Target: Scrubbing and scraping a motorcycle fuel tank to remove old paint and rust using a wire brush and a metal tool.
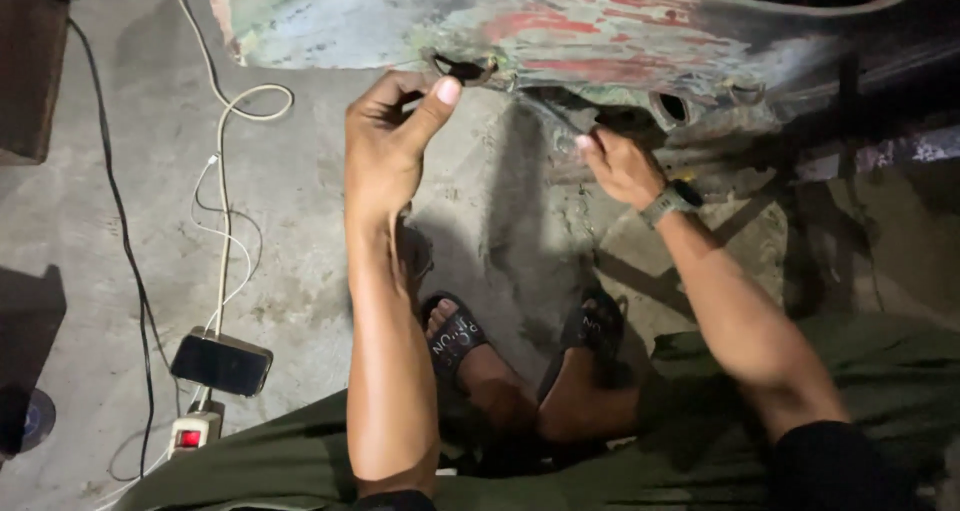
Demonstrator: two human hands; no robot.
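1 screen shows: a phone (221,363) lying flat on the concrete floor at the lower left, a dark rounded rectangle with its glass blank and black, catching a faint reflection along the top edge. A white cable (222,221) runs from its upper edge away across the floor. Just below it sits a white power strip (193,433) with 1 small red lit switch, a rectangle glowing on its top face. No packages, labels or signs can be made out
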